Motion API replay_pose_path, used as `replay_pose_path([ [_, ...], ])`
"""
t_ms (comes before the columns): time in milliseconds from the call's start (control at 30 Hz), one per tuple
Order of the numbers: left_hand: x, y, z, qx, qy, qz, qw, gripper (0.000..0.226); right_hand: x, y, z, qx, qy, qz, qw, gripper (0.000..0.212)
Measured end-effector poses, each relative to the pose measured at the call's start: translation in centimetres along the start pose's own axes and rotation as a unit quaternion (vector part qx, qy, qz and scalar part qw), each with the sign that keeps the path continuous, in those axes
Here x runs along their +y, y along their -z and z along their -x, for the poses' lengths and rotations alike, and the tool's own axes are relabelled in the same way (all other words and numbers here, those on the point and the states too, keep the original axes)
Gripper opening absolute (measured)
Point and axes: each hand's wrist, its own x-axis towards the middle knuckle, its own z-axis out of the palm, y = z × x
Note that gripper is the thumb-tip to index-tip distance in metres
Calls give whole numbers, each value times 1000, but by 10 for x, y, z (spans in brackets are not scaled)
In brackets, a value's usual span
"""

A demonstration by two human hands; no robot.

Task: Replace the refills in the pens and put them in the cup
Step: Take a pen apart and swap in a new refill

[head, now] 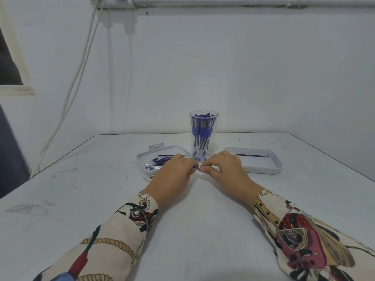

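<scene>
The left hand [174, 173] and the right hand [222, 169] meet fingertip to fingertip above the table [192, 209], both pinching one small blue pen [196, 168], mostly hidden between them. The clear cup [203, 136], packed with blue pens, stands at twelve o'clock from the hands. A white tray [142, 159] of refills [156, 162] lies at ten o'clock, another tray [263, 169] holding one refill [250, 155] at two. No writing is legible.
</scene>
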Motion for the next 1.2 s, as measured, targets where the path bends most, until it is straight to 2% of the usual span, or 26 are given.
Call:
replay_pose_path([
  [233, 1, 0, -1, -10, 5, -8, 1000, 23, 1, -1, -1, -4, -7, -41, 999, 17],
  [333, 3, 1, 0, -14, -3, -16, 1000, 24, 0, -1, -1, -1, -11, -70, 997, 5],
  [467, 6, 3, 1, -16, -7, -17, 1000, 24, -1, 2, 0, 32, -17, -102, 994, 15],
  [567, 4, 3, 1, -8, 2, -17, 1000, 25, -2, 3, 2, 13, -35, -83, 996, 29],
  [667, 2, 3, 0, -10, -4, -18, 1000, 25, -3, 2, 3, -3, -35, -62, 997, 26],
  [800, 4, 3, -1, -15, -7, -18, 1000, 25, -3, 2, 2, -11, -45, -50, 998, 39],
  [900, 6, 4, 2, -5, -7, -6, 1000, 24, -2, 2, 2, -14, -60, -79, 995, 29],
  [1000, 5, 3, 2, -4, -4, -8, 1000, 24, -4, 4, 5, -16, -86, -153, 984, 5],
  [1133, 5, 3, 2, 2, -5, -5, 1000, 25, -3, 4, 5, -28, -101, -158, 982, 15],
  [1200, 5, 3, 2, 10, -10, -9, 1000, 24, -1, 4, 4, -43, -105, -145, 983, 27],
])
